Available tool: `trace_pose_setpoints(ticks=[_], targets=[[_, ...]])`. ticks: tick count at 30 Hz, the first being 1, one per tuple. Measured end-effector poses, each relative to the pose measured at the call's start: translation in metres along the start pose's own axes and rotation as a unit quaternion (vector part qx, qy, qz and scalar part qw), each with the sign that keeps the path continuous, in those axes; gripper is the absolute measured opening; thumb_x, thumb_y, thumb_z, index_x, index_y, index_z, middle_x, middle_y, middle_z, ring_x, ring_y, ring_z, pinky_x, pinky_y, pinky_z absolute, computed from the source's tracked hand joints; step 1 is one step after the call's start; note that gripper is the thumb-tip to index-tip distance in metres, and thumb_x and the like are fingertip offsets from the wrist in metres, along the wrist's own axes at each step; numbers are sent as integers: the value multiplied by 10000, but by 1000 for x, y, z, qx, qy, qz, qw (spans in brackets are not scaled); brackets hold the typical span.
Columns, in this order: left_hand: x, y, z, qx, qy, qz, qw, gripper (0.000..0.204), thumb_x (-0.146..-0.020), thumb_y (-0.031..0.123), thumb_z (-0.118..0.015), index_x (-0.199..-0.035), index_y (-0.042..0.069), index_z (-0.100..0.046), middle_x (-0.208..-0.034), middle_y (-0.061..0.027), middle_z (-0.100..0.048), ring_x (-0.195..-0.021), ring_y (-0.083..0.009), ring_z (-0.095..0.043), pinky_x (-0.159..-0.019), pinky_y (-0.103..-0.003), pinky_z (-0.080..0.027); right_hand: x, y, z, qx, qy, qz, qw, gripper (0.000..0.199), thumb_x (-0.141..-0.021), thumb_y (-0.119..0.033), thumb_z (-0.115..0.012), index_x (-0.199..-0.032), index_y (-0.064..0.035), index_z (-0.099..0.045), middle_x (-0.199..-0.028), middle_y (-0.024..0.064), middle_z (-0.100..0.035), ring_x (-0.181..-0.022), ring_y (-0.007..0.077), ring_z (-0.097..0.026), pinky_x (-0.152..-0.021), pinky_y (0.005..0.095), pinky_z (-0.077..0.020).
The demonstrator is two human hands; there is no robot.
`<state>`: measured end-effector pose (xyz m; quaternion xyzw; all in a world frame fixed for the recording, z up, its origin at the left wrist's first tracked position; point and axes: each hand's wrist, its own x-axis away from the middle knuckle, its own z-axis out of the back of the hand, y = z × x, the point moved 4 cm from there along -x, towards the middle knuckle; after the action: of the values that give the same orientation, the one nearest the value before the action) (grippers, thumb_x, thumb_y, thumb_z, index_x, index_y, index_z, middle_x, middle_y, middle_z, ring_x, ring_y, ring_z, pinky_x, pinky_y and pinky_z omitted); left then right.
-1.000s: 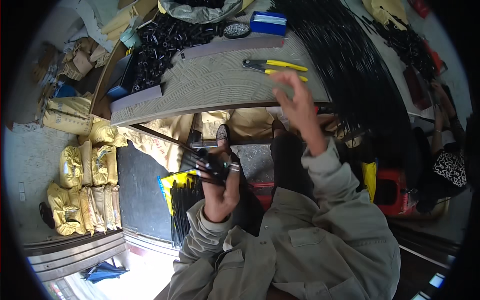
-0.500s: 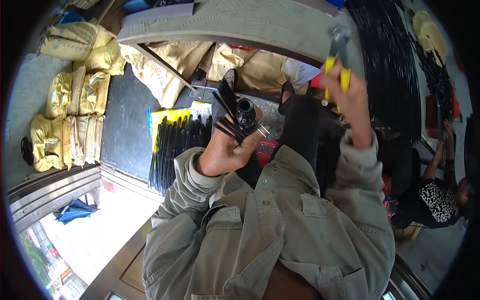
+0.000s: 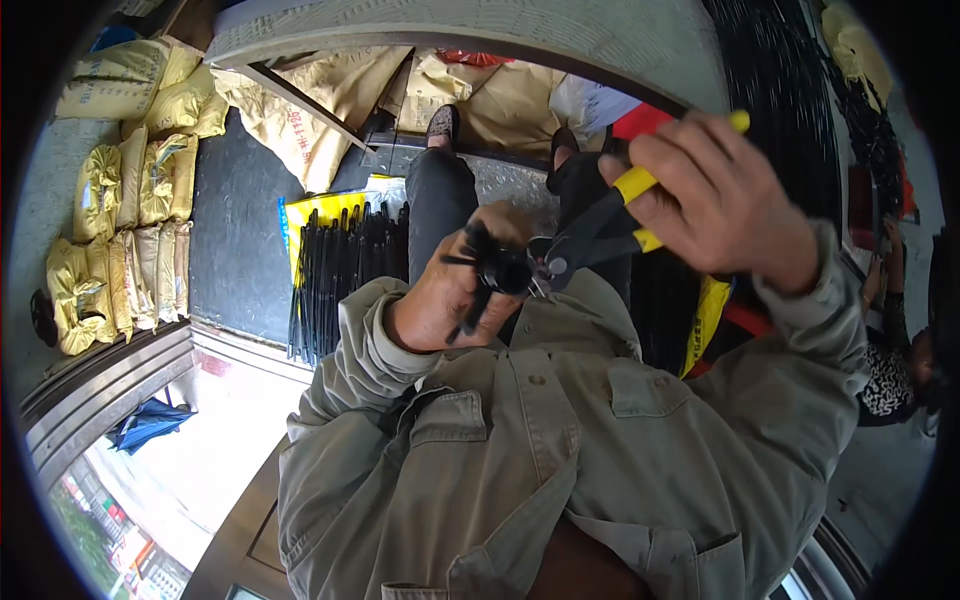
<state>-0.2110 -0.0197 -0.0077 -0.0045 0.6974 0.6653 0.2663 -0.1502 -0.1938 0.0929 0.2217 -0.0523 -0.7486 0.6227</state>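
Observation:
My left hand (image 3: 455, 290) is closed round a black tube-like piece with a round hub (image 3: 503, 272) and several black arms sticking out. Thin silvery wires show at the hub's right side. My right hand (image 3: 715, 195) grips pliers (image 3: 590, 240) with yellow handles, which are spread apart. Their dark head meets the wires beside the hub; whether the jaws have closed on a wire cannot be made out. Left of my legs stands a dense bundle of black rods (image 3: 345, 270), beside a yellow and blue bag (image 3: 305, 222).
A grey table edge (image 3: 460, 42) crosses in front of me. Stuffed tan sacks (image 3: 100, 285) are stacked at left, and more tan sacks (image 3: 480, 95) lie under the table. Long black rods (image 3: 780, 100) hang over its right side. Another person's patterned sleeve (image 3: 885, 380) shows far right.
My right hand has come down from the upper right and brought the pliers to the hub. The black piece in my left hand has tilted, with its arms now spread to the left.

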Motion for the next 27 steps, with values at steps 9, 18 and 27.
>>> trace_pose_setpoints(ticks=[9,18,27], targets=[[-3,8,0,-95,75,-46,992,161,-756,14,-529,-886,16,-434,-795,-111,-468,-690,-229,-484,-605,-302,-385,-14,-9,-14,180,169,-24,969,170,-744,-136,-635,-913,-120,-624,-1081,7,-466,-1032,147,-474,-941,434,-328],[-5,6,7,-100,156,-61,981,195,-701,-50,-507,-868,19,-433,-792,-108,-470,-675,-235,-483,-592,-304,-384,9,-74,-44,187,136,-310,922,228,-744,-101,-650,-968,-122,-613,-1071,-1,-457,-1018,145,-481,-997,445,-224],[-10,13,-1,-165,127,-115,971,257,-689,-63,-526,-924,8,-448,-818,-128,-495,-672,-266,-518,-592,-335,-420,25,-48,-20,-30,30,-230,972,155,-727,-70,-627,-877,-57,-591,-1001,66,-495,-879,211,-526,-762,370,-425]])
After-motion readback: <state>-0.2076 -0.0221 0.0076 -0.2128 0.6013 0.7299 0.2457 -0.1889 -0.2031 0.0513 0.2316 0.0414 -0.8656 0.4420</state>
